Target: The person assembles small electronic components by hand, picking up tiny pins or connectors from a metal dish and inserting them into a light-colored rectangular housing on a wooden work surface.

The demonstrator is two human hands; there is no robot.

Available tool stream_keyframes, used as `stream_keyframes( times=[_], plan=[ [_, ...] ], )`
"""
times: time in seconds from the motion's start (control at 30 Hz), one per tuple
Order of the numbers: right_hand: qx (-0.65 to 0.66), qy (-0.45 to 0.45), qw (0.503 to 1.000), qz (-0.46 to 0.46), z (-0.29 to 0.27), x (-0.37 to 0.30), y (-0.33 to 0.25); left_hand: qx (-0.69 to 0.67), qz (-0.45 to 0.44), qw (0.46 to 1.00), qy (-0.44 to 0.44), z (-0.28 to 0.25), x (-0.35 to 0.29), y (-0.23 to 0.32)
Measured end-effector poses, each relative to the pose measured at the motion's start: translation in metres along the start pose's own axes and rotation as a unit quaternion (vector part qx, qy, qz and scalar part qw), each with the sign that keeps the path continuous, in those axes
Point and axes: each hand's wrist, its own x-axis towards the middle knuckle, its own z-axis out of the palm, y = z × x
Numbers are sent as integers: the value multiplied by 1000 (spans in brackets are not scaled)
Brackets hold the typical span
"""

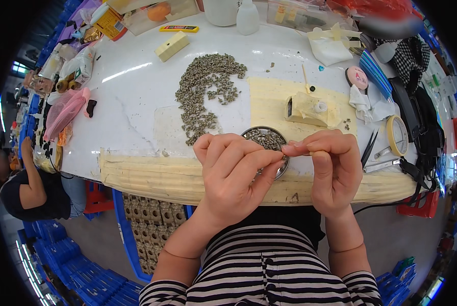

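My left hand [236, 176] and my right hand [336, 168] meet in front of me over the near side of a round dish [283, 172]. Both are closed in a pinch, thumb and fingertips together. Whatever sits between the fingertips is too small to make out. Small grey metal parts [263, 136] fill the dish, which my left fingers partly cover. Beyond my left hand, a curved heap of the same kind of small metal parts [195, 84] spreads over the white table [131, 112].
Yellowish tape [146, 176] covers the table's near edge. A tape-wrapped block [307, 109] stands right of the dish. Farther right lie black tweezers [369, 148] and a tape roll [397, 135]. A blue crate of metal parts [129, 234] stands below left; another person [39, 191] sits at far left.
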Motion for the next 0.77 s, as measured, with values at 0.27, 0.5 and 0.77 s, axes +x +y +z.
stream_keyframes(
  times=[0.27,0.5,0.77],
  plan=[
    [-22,0,1000,-9,0,-1,2,2,-1,1000,-2,0,0,0],
    [-1,36,999,-14,-10,4,-3,-3,-2,1000,1,-1,0,0],
    [-363,86,923,-99,-40,44,-12,-6,4,1000,5,1,-1,-1]
  ],
)
